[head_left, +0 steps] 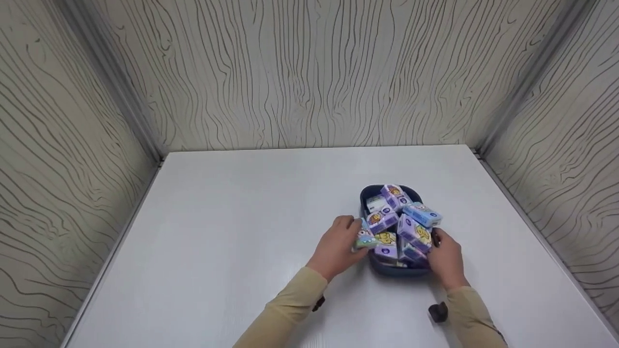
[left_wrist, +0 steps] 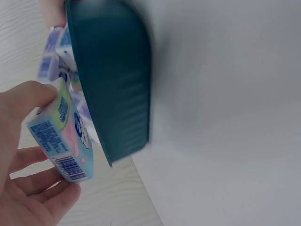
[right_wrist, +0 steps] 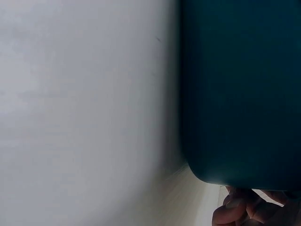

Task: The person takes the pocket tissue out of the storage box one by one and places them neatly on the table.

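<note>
One worktop (head_left: 232,227), one bin (head_left: 399,272), one left hand (head_left: 340,247), one right hand (head_left: 447,257), two sleeves (head_left: 290,309). At least eight small boxes (head_left: 414,233) show: at least four purple, two light blue at the bin's nine and two o'clock; overlaps hide the full count.

Beneath the fingers (head_left: 343,222) spreads a white tabletop (head_left: 232,217); beyond them rises a pale back wall (head_left: 300,72) (streaked with dark, wavy grain), matching side walls (head_left: 63,159) standing to either side.

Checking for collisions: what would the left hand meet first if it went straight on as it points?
Probably the purple box up and right of the held box in the head view; depth is unclear, so the bin's rim might come first.
</note>
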Motion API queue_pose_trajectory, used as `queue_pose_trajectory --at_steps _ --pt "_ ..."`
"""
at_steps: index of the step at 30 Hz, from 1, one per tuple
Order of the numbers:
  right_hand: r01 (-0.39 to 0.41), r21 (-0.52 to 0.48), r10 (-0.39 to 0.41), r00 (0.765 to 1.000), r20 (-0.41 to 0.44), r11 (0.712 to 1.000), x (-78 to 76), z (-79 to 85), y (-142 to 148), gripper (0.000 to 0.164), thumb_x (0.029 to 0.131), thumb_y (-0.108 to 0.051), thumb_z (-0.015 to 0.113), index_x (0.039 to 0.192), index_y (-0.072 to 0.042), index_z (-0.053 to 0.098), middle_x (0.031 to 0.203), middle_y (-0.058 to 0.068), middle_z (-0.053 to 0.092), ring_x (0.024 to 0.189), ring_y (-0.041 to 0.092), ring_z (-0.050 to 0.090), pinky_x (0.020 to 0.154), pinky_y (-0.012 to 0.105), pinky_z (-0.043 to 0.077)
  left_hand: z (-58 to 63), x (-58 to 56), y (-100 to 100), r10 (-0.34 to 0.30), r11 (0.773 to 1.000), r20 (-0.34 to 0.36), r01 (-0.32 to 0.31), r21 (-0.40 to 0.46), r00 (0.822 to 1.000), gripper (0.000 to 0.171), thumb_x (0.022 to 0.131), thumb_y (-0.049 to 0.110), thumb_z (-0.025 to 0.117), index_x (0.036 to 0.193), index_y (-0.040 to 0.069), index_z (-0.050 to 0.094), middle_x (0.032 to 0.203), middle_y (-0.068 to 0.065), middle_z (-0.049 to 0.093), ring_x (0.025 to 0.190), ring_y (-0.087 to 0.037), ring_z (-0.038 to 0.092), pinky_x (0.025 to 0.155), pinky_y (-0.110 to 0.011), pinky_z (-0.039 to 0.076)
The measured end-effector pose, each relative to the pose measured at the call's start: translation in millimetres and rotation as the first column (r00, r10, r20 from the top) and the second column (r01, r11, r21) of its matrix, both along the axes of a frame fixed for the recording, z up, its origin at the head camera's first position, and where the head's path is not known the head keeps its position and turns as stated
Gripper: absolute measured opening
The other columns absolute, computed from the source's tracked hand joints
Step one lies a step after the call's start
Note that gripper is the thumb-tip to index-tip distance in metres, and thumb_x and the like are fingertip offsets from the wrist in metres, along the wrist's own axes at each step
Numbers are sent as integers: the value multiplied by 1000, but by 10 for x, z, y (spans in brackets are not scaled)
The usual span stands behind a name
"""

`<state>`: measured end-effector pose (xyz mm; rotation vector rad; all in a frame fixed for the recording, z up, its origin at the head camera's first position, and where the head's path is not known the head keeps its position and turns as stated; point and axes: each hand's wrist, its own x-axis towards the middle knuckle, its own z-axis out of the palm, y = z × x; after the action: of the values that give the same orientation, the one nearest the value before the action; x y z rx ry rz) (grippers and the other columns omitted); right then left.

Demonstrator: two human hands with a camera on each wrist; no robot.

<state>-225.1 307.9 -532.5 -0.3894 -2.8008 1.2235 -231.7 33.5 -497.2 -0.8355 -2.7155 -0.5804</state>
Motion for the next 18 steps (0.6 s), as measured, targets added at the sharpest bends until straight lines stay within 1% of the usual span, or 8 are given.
queue_pose_trajectory --at_steps 3,5,8,12,15,18 --pt "-1 -6 2 1000 15 1000 -1 6 17 49 98 -10 42 142 9 33 140 33 38 132 46 32 107 56 27 -54 -26 -190 33 999 12 -33 9 999 56 82 30 74 129 7 53 122 -8 52 115 -18 49 96 -26 45" --pt "-5 1 5 1000 19 1000 -3 -10 10 49 98 -11 42 142 9 32 140 32 38 132 46 32 107 55 27 -111 -33 -341 62 998 28 -62 1 998 55 82 28 75 127 6 53 121 -9 52 114 -19 50 94 -28 47" --pt "-8 8 8 1000 14 1000 -5 -21 4 48 98 -10 42 141 10 34 139 33 39 131 46 33 107 56 27 -212 -38 -546 104 995 58 -103 -10 993 55 81 28 76 126 5 54 119 -10 53 110 -19 51 91 -29 49" --pt "-13 8 13 1000 2 1000 -21 -8 6 46 97 -6 41 139 11 36 136 34 41 129 47 34 107 57 27 -337 -43 -767 137 991 113 -137 -8 984 56 81 28 77 128 5 55 117 -11 54 106 -19 53 88 -31 50" --pt "-17 6 17 1000 3 1000 -21 -10 17 45 97 -6 41 139 11 36 137 34 40 130 47 33 107 57 26 -398 -40 -899 157 987 182 -160 4 971 56 82 26 76 131 9 56 119 -12 52 107 -22 53 88 -33 50" --pt "-21 8 21 1000 7 1000 -13 -15 22 45 98 -8 41 139 10 36 137 33 40 130 47 33 107 57 27 -412 -41 -1019 190 981 258 -196 -5 947 56 83 20 75 135 15 56 124 -15 49 113 -27 51 91 -37 49"
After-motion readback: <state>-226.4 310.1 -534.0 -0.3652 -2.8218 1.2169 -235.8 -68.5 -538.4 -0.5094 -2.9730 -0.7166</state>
